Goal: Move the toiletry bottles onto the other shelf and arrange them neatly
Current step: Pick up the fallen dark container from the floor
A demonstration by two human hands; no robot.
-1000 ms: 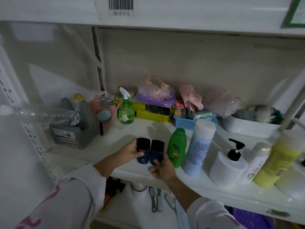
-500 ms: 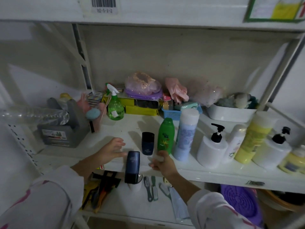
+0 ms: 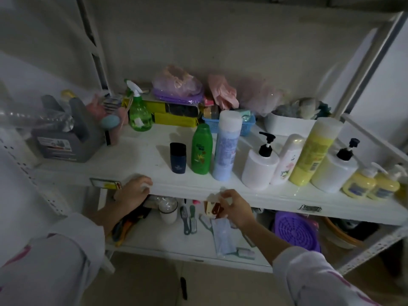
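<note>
A row of toiletry bottles stands along the front of the white middle shelf (image 3: 141, 164): a small dark blue bottle (image 3: 178, 157), a green bottle (image 3: 201, 149), a tall pale blue bottle (image 3: 226, 146), two white pump bottles (image 3: 259, 167) (image 3: 335, 171), a white tube (image 3: 287, 160), a tall yellow bottle (image 3: 313, 151) and small yellow pump bottles (image 3: 359, 184). My left hand (image 3: 132, 192) rests loosely curled on the shelf's front edge, holding nothing. My right hand (image 3: 235, 207) hovers before that edge, fingertips pinching a small white piece (image 3: 212, 197). A dark object (image 3: 183, 288), too dim to identify, lies on the floor.
Behind the row are a green spray bottle (image 3: 139, 113), yellow boxes, a blue basket (image 3: 212, 124), bags, a white tub (image 3: 289, 125) and a grey caddy (image 3: 64, 144). The lower shelf (image 3: 167, 241) holds brushes, a cup, packets and a purple lid (image 3: 295, 230). A slanted post (image 3: 366, 62) frames the right side.
One of the two dark blue bottles tipped off the shelf's front edge and is gone from it. Both hands dropped from the bottles to the edge. The view shifted down and right.
</note>
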